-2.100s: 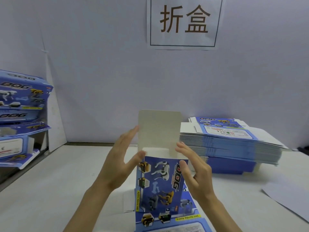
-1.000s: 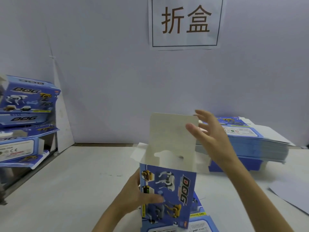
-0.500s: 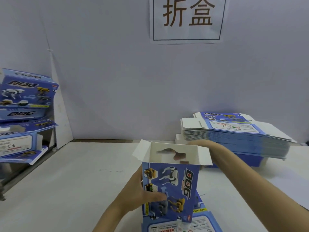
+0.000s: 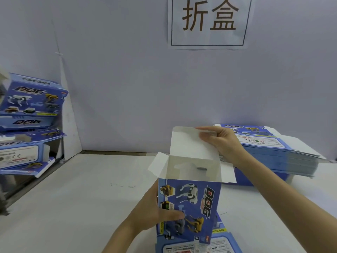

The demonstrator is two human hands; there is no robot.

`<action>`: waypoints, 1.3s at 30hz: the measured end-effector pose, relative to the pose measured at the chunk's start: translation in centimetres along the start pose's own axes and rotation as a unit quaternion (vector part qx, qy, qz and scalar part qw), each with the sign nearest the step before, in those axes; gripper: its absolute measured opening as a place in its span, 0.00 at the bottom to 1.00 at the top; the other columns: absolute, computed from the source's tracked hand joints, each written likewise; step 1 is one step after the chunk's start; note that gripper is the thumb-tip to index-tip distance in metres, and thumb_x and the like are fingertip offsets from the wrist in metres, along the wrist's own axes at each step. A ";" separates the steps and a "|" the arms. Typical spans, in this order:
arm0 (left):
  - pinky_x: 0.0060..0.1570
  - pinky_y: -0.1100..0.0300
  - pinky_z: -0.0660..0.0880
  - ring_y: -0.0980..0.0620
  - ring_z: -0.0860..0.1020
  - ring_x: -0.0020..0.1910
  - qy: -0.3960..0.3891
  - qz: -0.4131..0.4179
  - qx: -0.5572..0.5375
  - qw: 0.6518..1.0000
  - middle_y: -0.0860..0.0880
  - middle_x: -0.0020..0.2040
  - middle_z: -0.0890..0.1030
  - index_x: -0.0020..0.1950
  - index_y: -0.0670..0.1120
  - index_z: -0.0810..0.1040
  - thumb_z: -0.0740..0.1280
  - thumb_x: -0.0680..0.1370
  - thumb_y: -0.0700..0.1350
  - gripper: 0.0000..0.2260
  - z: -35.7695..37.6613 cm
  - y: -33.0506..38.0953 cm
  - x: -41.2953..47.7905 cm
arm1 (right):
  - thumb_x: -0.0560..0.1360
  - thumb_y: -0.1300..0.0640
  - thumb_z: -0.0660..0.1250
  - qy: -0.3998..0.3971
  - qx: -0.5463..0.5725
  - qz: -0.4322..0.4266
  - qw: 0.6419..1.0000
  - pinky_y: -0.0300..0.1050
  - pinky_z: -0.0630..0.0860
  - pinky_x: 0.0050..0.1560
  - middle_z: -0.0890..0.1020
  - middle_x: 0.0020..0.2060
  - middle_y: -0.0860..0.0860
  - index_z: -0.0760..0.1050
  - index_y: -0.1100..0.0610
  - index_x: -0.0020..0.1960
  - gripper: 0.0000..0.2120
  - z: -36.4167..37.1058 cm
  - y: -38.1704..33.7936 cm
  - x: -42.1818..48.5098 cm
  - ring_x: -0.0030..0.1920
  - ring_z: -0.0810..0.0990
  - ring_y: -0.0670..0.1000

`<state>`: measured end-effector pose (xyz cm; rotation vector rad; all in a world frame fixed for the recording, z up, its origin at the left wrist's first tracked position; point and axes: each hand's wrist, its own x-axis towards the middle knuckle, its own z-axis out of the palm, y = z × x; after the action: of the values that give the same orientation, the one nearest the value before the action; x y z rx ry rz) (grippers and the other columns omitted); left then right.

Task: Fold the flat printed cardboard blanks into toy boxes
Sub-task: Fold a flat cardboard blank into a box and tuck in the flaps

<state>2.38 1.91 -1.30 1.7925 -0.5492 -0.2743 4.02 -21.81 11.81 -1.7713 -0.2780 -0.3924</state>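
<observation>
Box (image 4: 189,207) blue, printed robot dogs (inside white); table (image 4: 73,198) white.

Bare left hand (image 4: 152,213), bare right hand (image 4: 221,141).

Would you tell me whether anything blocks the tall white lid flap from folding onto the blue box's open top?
Nothing visible does: the blue printed cardboard box stands open; both small side flaps splay outward, clear of the white lid flap.
</observation>
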 end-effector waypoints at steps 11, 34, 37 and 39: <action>0.43 0.68 0.78 0.64 0.80 0.51 0.007 -0.002 0.015 1.000 0.68 0.51 0.81 0.61 0.57 0.72 0.78 0.57 0.63 0.36 0.0 0.2 0.0 | 0.67 0.48 0.71 -0.101 0.124 0.191 0.968 0.44 0.81 0.35 0.84 0.40 0.54 0.83 0.55 0.42 0.11 -0.1 -4.5 1.0 0.37 0.84 0.51; 0.43 0.68 0.77 0.60 0.82 0.50 0.031 0.006 -0.068 0.997 0.60 0.52 0.83 0.65 0.55 0.70 0.78 0.65 0.58 0.32 0.9 -0.9 0.2 | 0.76 0.54 0.69 0.069 -0.181 -0.080 0.978 0.32 0.73 0.50 0.83 0.48 0.41 0.79 0.44 0.53 0.08 0.3 -5.2 -1.0 0.49 0.81 0.41; 0.51 0.49 0.79 0.43 0.81 0.51 0.121 0.004 -0.156 0.980 0.43 0.53 0.83 0.64 0.46 0.74 0.74 0.63 0.67 0.38 0.7 -0.2 0.3 | 0.79 0.52 0.63 0.232 -0.106 -0.119 0.960 0.28 0.71 0.54 0.79 0.56 0.38 0.74 0.47 0.63 0.13 0.4 -3.2 -4.2 0.56 0.77 0.35; 0.45 0.50 0.80 0.44 0.82 0.44 0.185 0.026 -0.195 0.963 0.39 0.47 0.83 0.57 0.46 0.78 0.69 0.65 0.65 0.29 0.5 0.8 0.4 | 0.77 0.47 0.60 0.232 -0.078 -0.097 0.965 0.23 0.69 0.52 0.76 0.57 0.33 0.72 0.46 0.66 0.18 1.4 -0.8 -6.9 0.56 0.74 0.28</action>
<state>2.31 1.07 -0.61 1.3967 -0.2516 -0.0054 -2.41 -20.07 9.47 -1.7516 -0.0860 -0.9752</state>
